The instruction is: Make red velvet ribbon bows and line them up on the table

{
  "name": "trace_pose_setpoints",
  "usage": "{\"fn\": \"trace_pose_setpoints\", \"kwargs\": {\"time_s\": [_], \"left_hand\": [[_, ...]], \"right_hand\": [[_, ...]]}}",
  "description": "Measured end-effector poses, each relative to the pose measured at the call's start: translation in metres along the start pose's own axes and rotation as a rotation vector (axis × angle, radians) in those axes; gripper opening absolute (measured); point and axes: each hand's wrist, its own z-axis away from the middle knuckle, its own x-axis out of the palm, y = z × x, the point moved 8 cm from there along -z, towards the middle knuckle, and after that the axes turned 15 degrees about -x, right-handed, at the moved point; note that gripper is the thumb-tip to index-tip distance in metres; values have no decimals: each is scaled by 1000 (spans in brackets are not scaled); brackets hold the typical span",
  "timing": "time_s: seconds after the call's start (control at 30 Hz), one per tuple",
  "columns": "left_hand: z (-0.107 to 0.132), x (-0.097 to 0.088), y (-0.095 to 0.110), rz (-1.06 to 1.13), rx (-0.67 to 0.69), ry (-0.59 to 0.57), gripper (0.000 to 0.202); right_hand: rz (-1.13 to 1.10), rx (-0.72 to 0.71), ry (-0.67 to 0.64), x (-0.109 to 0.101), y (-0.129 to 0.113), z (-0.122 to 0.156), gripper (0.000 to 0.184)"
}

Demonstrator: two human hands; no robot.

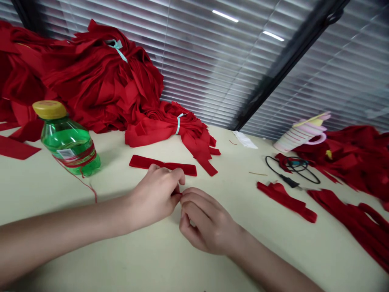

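My left hand (156, 190) is closed in a pinch over the pale table (127, 259). Fingertip to fingertip with it, my right hand (211, 223) is also closed, its fingers curled. A small red bit (180, 194) shows between the two hands; most of it is hidden, and I cannot tell whether it is thread or cloth. Just beyond my left hand lies a flat red fabric strip (146, 162), gathered near its middle. To the left stands a green bottle (68, 140) with a yellow cap and red thread (88, 185) wound round it, one end trailing on the table.
Large red cloth bundles (100, 77) fill the back left; a smaller tied bundle (165, 125) is beside them. At right are a folded red piece (287, 202), a black cable (291, 180), a striped cup (299, 136) and more red cloth (358, 158). Blinds (200, 61) stand behind.
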Motion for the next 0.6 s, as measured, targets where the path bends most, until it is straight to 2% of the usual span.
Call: {"fn": "trace_pose_setpoints", "kwargs": {"time_s": [0.13,0.23,0.37,0.6], "left_hand": [[1,-4,-2,-11,0,93,11],[3,-6,-3,-7,19,169,12],[5,-7,-4,46,23,242,14],[1,-7,-9,251,-64,203,16]], "right_hand": [[179,17,72,-5,-4,-3,23],[200,51,134,-7,-1,-4,25],[220,74,148,-8,2,-3,26],[303,46,134,-5,1,-1,26]]}}
